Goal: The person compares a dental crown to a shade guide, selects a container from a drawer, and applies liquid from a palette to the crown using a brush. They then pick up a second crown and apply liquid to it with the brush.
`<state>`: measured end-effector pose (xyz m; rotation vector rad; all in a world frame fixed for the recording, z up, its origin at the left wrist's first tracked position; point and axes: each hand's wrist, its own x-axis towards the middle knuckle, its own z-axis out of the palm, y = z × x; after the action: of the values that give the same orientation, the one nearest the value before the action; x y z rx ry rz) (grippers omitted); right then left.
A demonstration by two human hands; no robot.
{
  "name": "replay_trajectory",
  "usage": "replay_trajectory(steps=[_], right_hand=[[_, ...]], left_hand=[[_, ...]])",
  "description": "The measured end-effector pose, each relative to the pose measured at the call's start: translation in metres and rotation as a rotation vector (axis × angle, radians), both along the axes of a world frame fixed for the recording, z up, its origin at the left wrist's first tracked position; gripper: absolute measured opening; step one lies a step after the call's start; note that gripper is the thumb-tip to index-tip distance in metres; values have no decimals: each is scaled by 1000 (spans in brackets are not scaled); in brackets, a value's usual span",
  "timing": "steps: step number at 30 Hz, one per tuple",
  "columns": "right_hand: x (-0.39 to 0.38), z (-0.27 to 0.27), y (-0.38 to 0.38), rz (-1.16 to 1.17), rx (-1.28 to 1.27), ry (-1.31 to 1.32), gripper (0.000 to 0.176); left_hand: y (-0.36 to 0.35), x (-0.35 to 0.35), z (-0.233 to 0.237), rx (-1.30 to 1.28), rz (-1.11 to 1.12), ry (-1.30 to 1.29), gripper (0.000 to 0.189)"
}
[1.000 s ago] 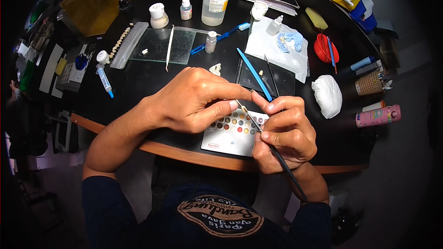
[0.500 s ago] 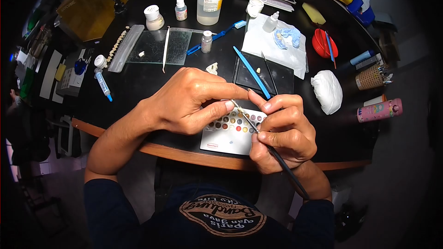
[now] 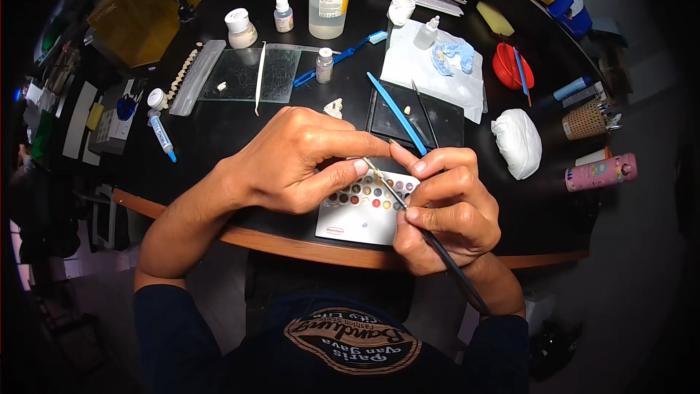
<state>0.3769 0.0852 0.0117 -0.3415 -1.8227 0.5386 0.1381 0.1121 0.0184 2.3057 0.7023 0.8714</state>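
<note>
The right hand (image 3: 448,208) holds a thin black brush (image 3: 453,268) in its fingers. The brush tip touches the pinched fingertips of the left hand (image 3: 295,160). Under both hands lies a white card with round colour dots (image 3: 357,222) on the black desk (image 3: 233,128).

Dark navy cotton T-shirt (image 3: 182,335), sleeves leaving both forearms bare, oval chest emblem (image 3: 353,340) outlined in tan with cream script lettering that reads upside down from above, bare left hand (image 3: 292,160) and right hand (image 3: 448,211), fingers (image 3: 335,175) with short trimmed nails
</note>
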Motion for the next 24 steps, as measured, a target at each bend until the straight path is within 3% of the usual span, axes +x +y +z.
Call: replay_trajectory(steps=[24], right_hand=[[2,2,1,42,18,-43,22]], left_hand=[[1,1,-6,25,2,-34,39]])
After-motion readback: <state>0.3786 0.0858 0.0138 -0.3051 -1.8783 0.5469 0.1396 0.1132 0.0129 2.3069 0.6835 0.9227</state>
